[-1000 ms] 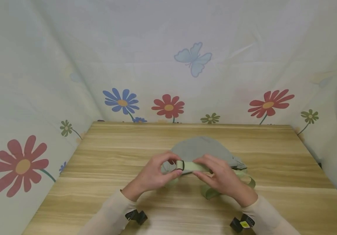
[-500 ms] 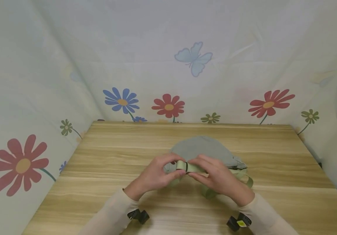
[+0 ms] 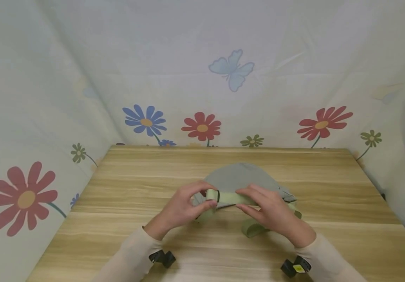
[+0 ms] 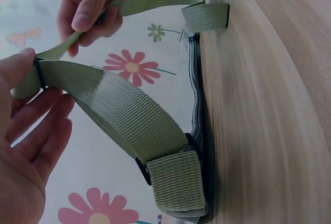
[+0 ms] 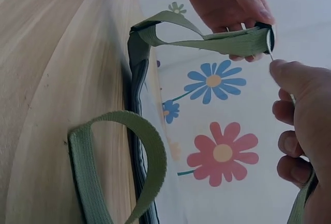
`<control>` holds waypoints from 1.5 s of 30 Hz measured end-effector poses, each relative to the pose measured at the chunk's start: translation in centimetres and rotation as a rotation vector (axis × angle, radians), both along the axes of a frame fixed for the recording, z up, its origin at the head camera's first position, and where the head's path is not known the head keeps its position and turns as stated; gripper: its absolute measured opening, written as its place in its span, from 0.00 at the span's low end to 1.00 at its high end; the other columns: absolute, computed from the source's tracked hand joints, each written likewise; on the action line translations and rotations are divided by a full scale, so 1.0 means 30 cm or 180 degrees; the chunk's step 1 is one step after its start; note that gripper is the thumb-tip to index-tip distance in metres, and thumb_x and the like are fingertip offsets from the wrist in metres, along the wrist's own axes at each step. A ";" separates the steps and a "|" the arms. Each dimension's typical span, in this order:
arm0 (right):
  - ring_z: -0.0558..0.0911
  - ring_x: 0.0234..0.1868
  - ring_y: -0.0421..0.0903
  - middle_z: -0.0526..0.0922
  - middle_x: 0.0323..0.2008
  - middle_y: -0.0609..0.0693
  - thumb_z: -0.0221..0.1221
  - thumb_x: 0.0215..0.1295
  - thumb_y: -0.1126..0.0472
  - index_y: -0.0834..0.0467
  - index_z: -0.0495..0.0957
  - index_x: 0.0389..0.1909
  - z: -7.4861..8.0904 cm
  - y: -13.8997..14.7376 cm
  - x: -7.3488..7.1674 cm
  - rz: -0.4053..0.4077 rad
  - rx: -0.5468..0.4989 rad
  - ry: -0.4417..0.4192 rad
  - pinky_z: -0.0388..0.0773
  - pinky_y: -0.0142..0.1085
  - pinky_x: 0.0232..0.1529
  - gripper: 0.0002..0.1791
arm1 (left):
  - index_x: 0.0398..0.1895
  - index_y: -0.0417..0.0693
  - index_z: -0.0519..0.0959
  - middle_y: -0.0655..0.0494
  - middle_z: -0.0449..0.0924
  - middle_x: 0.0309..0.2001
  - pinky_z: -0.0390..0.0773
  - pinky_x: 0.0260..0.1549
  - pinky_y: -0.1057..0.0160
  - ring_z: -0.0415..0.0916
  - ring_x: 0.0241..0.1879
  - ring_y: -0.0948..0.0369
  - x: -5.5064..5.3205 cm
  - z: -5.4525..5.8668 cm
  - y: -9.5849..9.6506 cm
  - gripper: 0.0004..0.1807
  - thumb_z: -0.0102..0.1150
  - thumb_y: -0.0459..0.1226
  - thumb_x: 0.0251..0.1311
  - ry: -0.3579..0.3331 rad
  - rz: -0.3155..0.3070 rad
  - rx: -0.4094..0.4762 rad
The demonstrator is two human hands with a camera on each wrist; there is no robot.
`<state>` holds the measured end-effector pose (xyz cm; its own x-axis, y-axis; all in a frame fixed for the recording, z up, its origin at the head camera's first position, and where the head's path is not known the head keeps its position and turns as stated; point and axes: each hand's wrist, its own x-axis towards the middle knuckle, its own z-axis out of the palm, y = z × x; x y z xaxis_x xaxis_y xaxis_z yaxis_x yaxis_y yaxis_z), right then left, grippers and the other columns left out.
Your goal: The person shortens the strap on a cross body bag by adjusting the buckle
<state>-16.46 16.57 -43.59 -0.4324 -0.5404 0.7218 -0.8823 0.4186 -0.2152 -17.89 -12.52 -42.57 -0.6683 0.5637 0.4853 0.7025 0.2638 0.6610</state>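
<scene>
A grey half-moon shoulder bag [image 3: 243,176] lies on the table, its zipper edge [image 4: 195,87] toward me. Its light green webbing strap [image 3: 228,198] is raised in front of it. My left hand [image 3: 183,205] pinches the strap's looped end beside a black slide buckle [image 3: 218,196], thumb and index finger right at the buckle. My right hand [image 3: 271,205] pinches the strap farther right, so a flat stretch runs between the hands. In the left wrist view, a doubled length of strap drops from the buckle to a second black buckle [image 4: 142,169] at the bag's corner.
A loose strap loop [image 5: 155,167] rests on the wooden table [image 3: 146,172] below my right hand. Flower-printed cloth [image 3: 259,98] hangs behind and at both sides of the table. Small black cameras [image 3: 161,257] sit on both wrists.
My right hand first slid left along the strap up to the buckle, then moved back right, leaving a longer stretch between the hands. My left hand shifted slightly left with the buckle.
</scene>
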 end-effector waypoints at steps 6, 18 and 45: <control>0.79 0.31 0.36 0.86 0.41 0.47 0.60 0.82 0.48 0.60 0.85 0.55 0.002 -0.016 0.003 0.0080 -0.0082 -0.0071 0.80 0.27 0.34 0.19 | 0.53 0.50 0.85 0.57 0.89 0.46 0.86 0.46 0.62 0.82 0.43 0.65 -0.002 -0.002 0.004 0.14 0.75 0.34 0.67 -0.0004 -0.0099 0.0127; 0.82 0.33 0.36 0.87 0.41 0.46 0.60 0.82 0.49 0.61 0.85 0.54 0.007 -0.047 0.000 0.0165 -0.0051 -0.0032 0.82 0.28 0.36 0.18 | 0.53 0.50 0.84 0.57 0.88 0.43 0.85 0.49 0.61 0.82 0.43 0.65 -0.011 -0.008 0.029 0.15 0.76 0.34 0.66 0.0055 -0.0301 0.0133; 0.79 0.31 0.36 0.87 0.42 0.48 0.60 0.81 0.48 0.62 0.85 0.55 -0.001 -0.013 -0.004 0.0145 -0.0138 -0.0105 0.79 0.25 0.33 0.20 | 0.58 0.45 0.83 0.53 0.89 0.54 0.85 0.59 0.54 0.85 0.55 0.58 -0.010 -0.008 0.018 0.21 0.79 0.35 0.63 -0.0207 0.0006 -0.0040</control>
